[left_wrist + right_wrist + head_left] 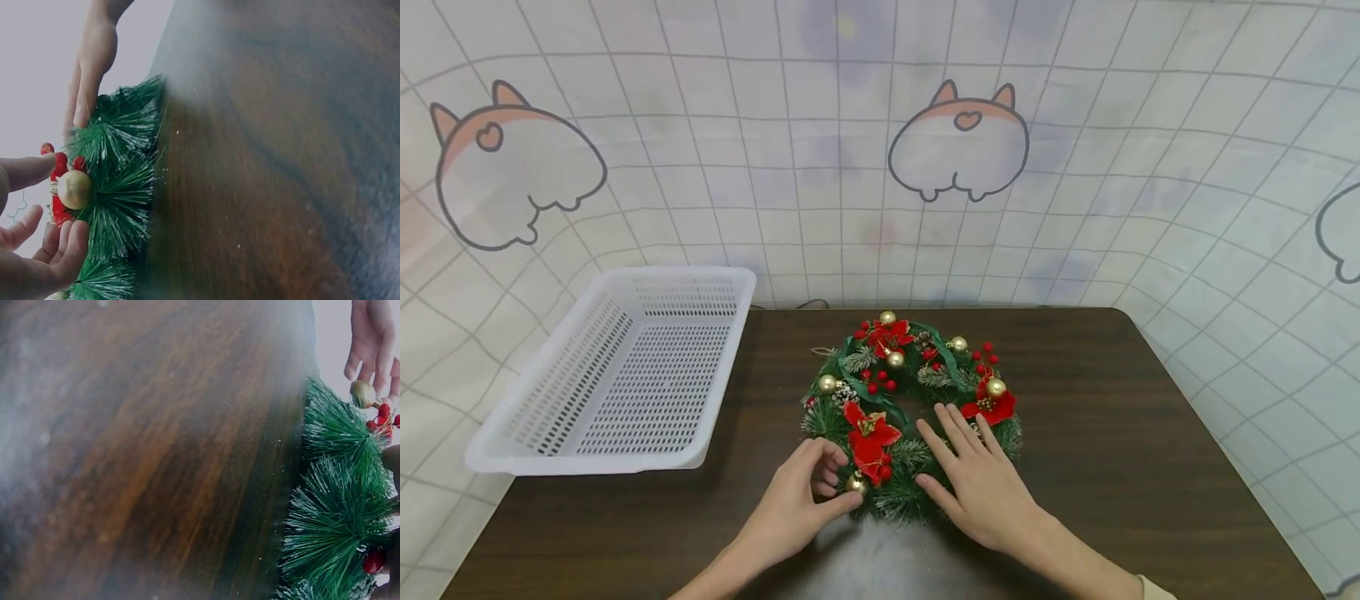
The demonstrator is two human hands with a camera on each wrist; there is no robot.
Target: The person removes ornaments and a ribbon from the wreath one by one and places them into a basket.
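Note:
A green Christmas wreath (904, 500) lies on the dark wooden table, trimmed with red poinsettias (870, 442), berries, pinecones, a green ribbon and gold balls. At its near left edge, my left hand (790, 504) has thumb and fingers spread apart around a gold ball (75, 190). The left wrist view shows the thumb tip beside red berries (60, 164) and the fingertips below the ball. With fingers extended, my right hand (981, 483) rests on the wreath's near right part, below a red poinsettia (996, 407). Its palm side is hidden in the head view.
A white perforated plastic basket (715, 392) stands on the left of the table (1097, 433). Behind the table hangs a pale gridded cloth (820, 208) with cartoon animal prints, which continues along both sides.

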